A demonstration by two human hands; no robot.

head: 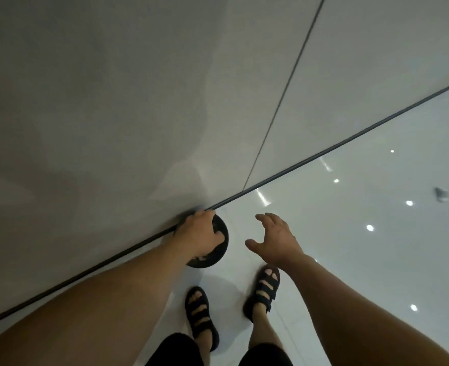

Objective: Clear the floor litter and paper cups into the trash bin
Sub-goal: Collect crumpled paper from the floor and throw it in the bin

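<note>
A round black trash bin point(219, 250), seen from straight above, stands on the floor against the wall. My left hand point(198, 233) covers most of its top, and the fingers curl over its rim and grip it. What lies inside the bin is hidden by the hand. My right hand point(276, 240) hovers just right of the bin with its fingers spread and holds nothing. No paper cup shows in this view.
A grey wall point(112, 114) fills the upper left and meets the glossy white floor point(350, 247) along a dark baseboard strip point(323, 151). My feet in black sandals point(201, 313) stand right behind the bin. Small grey shapes point(441, 194) lie at the far right.
</note>
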